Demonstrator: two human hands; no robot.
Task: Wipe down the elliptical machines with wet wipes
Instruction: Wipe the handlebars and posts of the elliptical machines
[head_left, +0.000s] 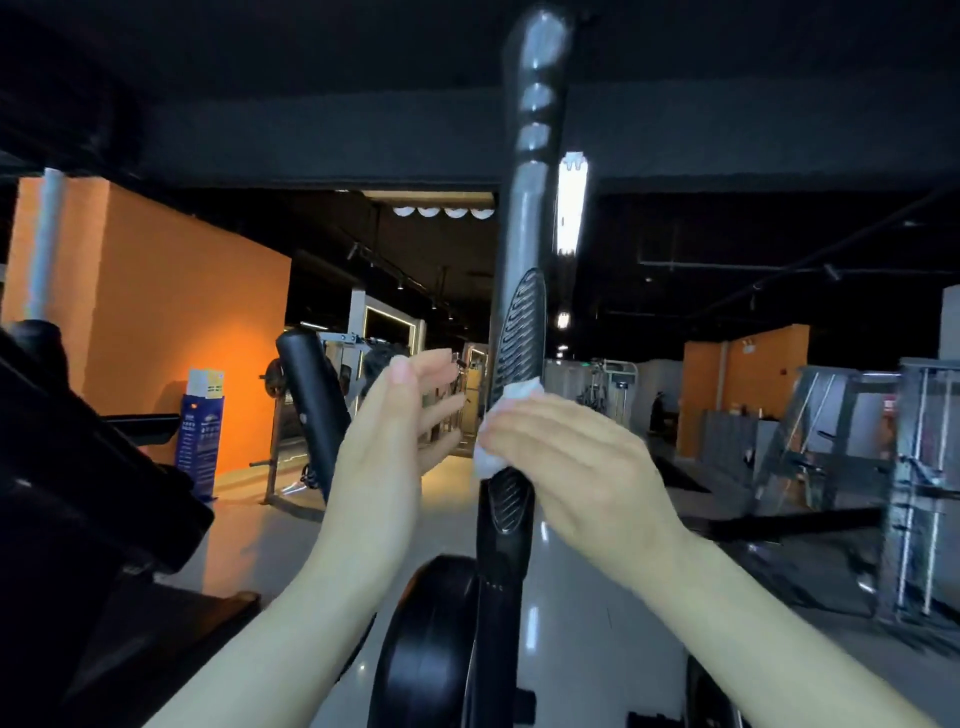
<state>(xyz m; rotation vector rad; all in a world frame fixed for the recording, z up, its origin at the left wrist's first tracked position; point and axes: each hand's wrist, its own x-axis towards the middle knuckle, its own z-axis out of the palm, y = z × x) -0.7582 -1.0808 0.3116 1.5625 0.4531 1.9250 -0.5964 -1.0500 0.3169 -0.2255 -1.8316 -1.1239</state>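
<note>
Here | wipe (506, 415) under right hand (576, 457) on handlebar grip (519, 332)

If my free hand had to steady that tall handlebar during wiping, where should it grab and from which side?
Probably the smooth grey stretch of the handlebar above the ribbed pad, coming from the left. The bar stands nearly upright and is slim enough to wrap; the right hand presses the wipe lower down, and the open left hand is already on that side.

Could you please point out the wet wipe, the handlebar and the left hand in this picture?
wipe (488, 460): head view, on the white fold below the right hand's fingertips.
handlebar (519, 332): head view, on the ribbed grip above the wipe.
left hand (387, 436): head view, on the open palm.
</note>
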